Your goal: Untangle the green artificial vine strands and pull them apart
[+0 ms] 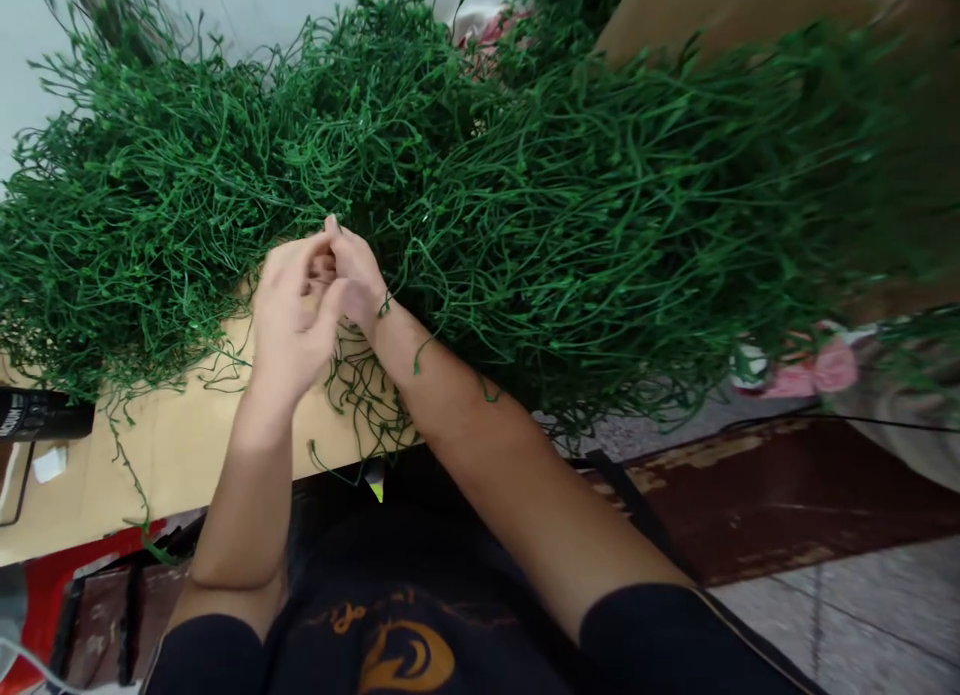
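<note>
Green budded stems point(637, 205) heaped on tabletop point(176, 450); my left hand point(285, 310) and right hand point(358, 275) together; I can't tell if either grips anything.

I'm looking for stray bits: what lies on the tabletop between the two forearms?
Thin green stems, tangled loosely, lie on the pale tabletop there, in the head view.

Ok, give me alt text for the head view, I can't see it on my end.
A person's left hand and right hand are close together over a pale table, before a wide, tangled heap of thin green stems; whether they hold anything is unclear. A black container is at the picture's left edge.
</note>
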The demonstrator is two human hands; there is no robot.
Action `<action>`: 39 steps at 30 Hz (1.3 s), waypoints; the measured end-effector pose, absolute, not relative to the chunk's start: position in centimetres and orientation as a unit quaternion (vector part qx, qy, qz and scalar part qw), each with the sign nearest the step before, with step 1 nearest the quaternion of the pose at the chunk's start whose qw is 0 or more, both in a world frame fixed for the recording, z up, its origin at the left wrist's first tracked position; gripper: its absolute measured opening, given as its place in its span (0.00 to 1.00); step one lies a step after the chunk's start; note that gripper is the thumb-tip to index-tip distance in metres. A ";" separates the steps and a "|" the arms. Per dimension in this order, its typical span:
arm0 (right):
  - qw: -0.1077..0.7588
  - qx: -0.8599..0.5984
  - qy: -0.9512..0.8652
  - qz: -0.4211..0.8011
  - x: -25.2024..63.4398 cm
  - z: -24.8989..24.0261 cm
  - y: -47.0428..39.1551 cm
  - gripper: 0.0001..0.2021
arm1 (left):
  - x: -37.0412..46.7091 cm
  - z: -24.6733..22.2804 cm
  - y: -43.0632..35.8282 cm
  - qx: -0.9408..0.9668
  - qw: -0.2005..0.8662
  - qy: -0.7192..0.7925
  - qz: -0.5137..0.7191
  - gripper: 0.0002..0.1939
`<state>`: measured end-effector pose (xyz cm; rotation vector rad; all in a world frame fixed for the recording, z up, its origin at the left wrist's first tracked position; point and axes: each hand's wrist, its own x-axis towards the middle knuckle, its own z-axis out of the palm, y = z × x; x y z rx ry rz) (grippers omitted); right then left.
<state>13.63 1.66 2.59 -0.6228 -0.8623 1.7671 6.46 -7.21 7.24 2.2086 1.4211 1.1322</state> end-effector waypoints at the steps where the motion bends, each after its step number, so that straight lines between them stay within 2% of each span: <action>1: 0.530 -0.254 -0.344 0.732 13.5 2.7 1.6 0.22 | 5.5 6.6 -7.3 0.740 0.150 0.513 0.410 0.24; 5: 0.562 -0.215 -0.307 0.737 13.3 3.2 1.1 0.26 | 3.0 3.0 -8.1 0.699 0.277 0.554 0.358 0.31; 9: 0.553 -0.229 -0.295 0.745 13.7 3.5 0.7 0.28 | 2.7 1.3 -8.3 0.652 0.340 0.577 0.356 0.23; 14: 0.534 -0.253 -0.308 0.746 13.9 3.4 0.7 0.28 | 2.0 2.2 -8.4 0.651 0.326 0.598 0.335 0.17; 18: 0.528 -0.251 -0.324 0.744 13.6 3.2 0.7 0.28 | 1.1 2.4 -8.3 0.673 0.235 0.636 0.296 0.15; 21: 0.535 -0.251 -0.318 0.742 13.2 3.2 0.4 0.27 | 0.7 2.1 -7.7 0.662 0.203 0.649 0.315 0.13; 25: 0.535 -0.240 -0.338 0.736 12.4 3.1 -0.4 0.21 | 0.9 1.9 -6.6 0.591 0.246 0.656 0.400 0.12; 29: 0.510 -0.298 -0.408 0.696 11.8 2.9 -0.9 0.11 | 1.2 1.9 -6.2 0.542 0.277 0.666 0.431 0.11; 35: 0.523 -0.350 -0.477 0.614 11.9 2.4 -0.5 0.14 | 1.4 2.2 -6.5 0.524 0.320 0.656 0.439 0.09; 39: 0.516 -0.359 -0.521 0.577 11.9 1.6 -0.4 0.15 | 1.1 2.1 -6.7 0.525 0.336 0.643 0.445 0.14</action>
